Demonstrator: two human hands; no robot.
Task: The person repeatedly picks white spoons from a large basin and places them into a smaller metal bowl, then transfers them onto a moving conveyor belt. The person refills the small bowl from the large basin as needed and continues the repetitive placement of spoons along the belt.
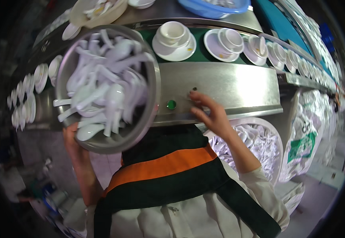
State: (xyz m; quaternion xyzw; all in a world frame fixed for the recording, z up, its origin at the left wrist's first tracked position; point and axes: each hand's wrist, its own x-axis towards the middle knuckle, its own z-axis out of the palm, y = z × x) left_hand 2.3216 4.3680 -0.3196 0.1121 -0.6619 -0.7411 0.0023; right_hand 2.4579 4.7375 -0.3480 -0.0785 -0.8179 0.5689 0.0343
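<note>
A round metal basin (153,107) heaped with white soup spoons (117,95) tilts in front of me at the left. My left hand (72,134) grips its near left rim, the fingers mostly hidden beneath. Above the steel counter (228,85) hovers my right hand (208,109), fingers apart and holding nothing. A small green round button or cap (171,104) sits on the counter between that hand and the basin; a small dark spot (194,89) lies just past the fingertips.
Sets of stacked bowls on plates (174,41) line a green belt (201,53) beyond the counter, running off right. More stacked dishes (41,77) stand at the left. A blue basin (216,10) and a cream basin (75,18) are at the back. Below right is a tub (277,152) of spoons.
</note>
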